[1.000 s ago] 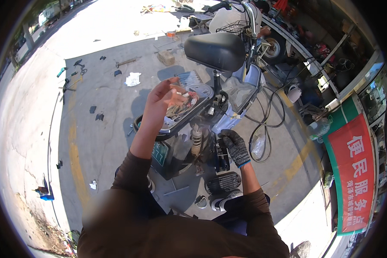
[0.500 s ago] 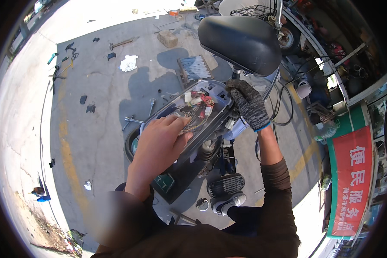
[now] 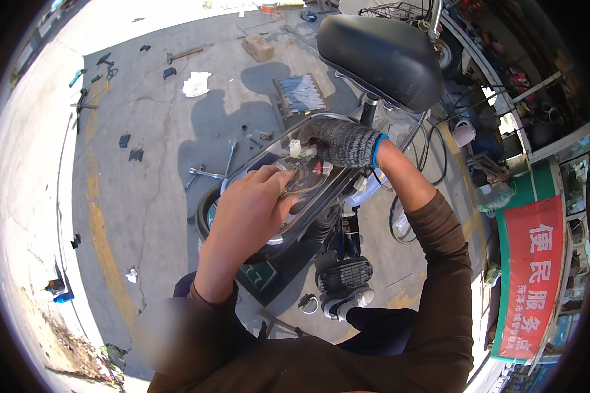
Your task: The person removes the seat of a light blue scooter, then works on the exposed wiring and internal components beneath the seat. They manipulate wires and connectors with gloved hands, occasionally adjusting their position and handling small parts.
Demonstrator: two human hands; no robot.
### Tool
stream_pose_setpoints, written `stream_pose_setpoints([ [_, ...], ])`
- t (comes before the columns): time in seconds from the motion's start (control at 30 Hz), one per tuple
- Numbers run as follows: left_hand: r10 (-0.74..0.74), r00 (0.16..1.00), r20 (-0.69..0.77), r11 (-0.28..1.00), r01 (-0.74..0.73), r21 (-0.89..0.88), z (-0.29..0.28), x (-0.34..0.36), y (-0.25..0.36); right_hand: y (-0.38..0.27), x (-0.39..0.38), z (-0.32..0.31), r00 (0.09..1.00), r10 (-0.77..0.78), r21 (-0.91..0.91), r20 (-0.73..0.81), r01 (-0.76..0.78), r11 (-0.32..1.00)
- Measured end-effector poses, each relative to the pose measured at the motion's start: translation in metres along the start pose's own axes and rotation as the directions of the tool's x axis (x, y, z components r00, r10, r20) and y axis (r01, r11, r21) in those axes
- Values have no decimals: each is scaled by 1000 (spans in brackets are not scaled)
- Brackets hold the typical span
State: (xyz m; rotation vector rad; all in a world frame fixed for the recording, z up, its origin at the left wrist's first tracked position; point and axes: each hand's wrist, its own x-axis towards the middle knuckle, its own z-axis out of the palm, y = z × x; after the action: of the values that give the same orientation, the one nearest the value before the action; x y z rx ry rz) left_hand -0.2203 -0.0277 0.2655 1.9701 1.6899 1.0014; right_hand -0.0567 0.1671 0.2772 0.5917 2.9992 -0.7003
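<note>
Wiring bundle (image 3: 301,178): one, with red and white connectors, lying in the uncovered rear housing (image 3: 326,198) of a scooter, behind the seat post (image 3: 368,112). The raised rim seems to keep the loose leads gathered.

Left hand (image 3: 252,203): bare, laid over the rear of the housing, fingers bent down at the wires. Bare skin, I judge, feels thin leads better. Whether my fingertips pinch a lead or merely rest on one, I cannot tell.

Right hand (image 3: 344,141): in a grey knitted glove with blue cuff, entering from the opposite side, beside a white connector (image 3: 295,148). Fingers curl down into the housing, tips hidden; I cannot tell what they grasp. Approaching from opposite sides, my hands leave each other room.

Seat (image 3: 381,62): black, on its post, forward of the wiring, leaving it reachable from above.

Pavement, left of the scooter: a cross-shaped wrench (image 3: 206,173) near the housing, presumably for easy reach; shallow box of rods (image 3: 300,93); hammer (image 3: 183,54), well apart.

Far right: red-and-green banner (image 3: 531,275).
</note>
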Motion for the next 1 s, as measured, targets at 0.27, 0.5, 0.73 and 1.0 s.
stream_pose_setpoints([
  [0.27, -82, 987, -140, 989, 64, -132, -2, 2, 6, 7, -13, -8, 957, 289, 702, 4, -209, 680],
  [0.5, -130, 976, -177, 987, 111, -114, -1, 5, 10, -25, -1, -3, 927, 374, 402, -42, -326, 855],
  [0.73, -172, 979, -112, 980, 158, -123, -4, 5, 11, 27, -3, -15, 991, -2, 65, -136, 11, 998],
  [1.0, -172, 979, -110, 974, 152, -169, -4, 3, 2, -12, -30, 17, 993, 98, 199, -66, -83, 976],
])
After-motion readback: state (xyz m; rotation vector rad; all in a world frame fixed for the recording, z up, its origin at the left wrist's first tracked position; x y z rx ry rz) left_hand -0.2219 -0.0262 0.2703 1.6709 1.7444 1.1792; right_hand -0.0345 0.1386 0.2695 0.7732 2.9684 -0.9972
